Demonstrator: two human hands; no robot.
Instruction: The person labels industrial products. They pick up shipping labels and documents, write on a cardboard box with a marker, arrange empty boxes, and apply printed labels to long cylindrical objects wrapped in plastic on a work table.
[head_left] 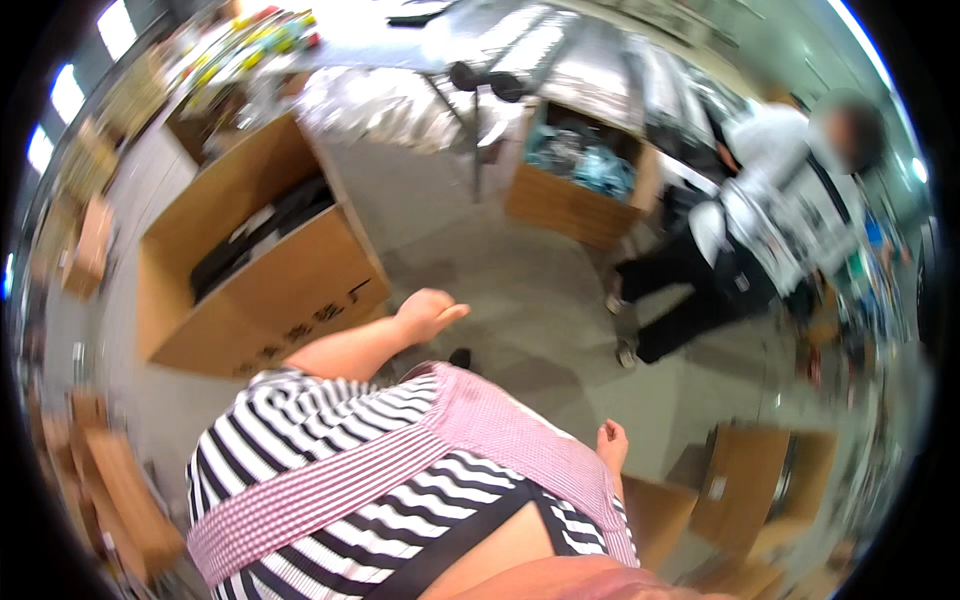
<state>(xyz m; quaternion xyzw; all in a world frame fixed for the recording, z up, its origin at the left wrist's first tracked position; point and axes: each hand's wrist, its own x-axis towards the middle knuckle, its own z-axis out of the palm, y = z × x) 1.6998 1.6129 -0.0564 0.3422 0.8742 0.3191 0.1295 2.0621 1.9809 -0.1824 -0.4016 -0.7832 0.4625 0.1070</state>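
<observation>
My left hand [430, 313] hangs in the air in front of my body, its fingers curled into a loose fist with nothing visible in it. Close to its left stands a large open cardboard box [300, 290] with dark items [255, 240] inside. My right hand [612, 440] is low at my right side, small in the head view. Its fingers are loosely bent and slightly apart, and I see nothing in them. Nearest to that hand is another open cardboard box [655, 515], partly hidden by my body.
Ahead, a long table [370, 50] carries black-ended rolls [520, 50] of silvery film. Below it sits a cardboard box [570, 205] of bluish plastic-wrapped items. A person [770, 210] in a white top and dark trousers stands at the right. More cartons [740, 485] lie at lower right and along the left.
</observation>
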